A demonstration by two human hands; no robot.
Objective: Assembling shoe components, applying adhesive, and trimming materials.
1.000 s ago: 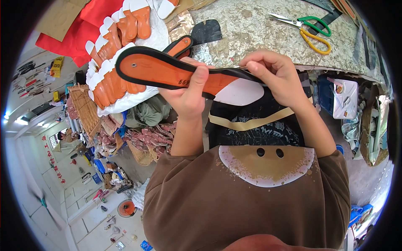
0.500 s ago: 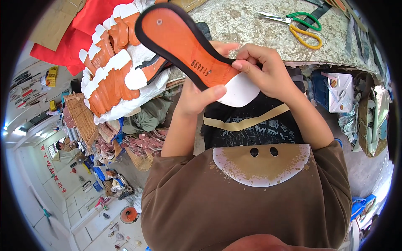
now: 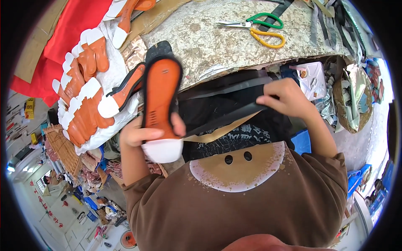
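My left hand [image 3: 137,134] is closed around the heel end of an insole [image 3: 159,94], which has an orange face, a white heel patch and black edging around its rim. The insole stands toe-up at the left of my lap. From near its heel a black strip [image 3: 228,115] stretches right across my apron. My right hand [image 3: 284,97] pinches the far end of this strip, fingers closed. Just left of the held insole lies another orange insole [image 3: 130,83] with black edging and a white heel.
Several orange-and-white insoles [image 3: 90,98] are piled on white cloth at the left. Scissors [image 3: 251,26] with one green and one yellow handle lie on the worn worktable [image 3: 201,46]. Dark strips [image 3: 326,29] hang at the far right, above a white tray [image 3: 312,79] and a basket [image 3: 356,92].
Both hands were on the insole. My left hand has brought it left and down, turning it more upright; my right hand has moved right, drawing the black strip out straight.
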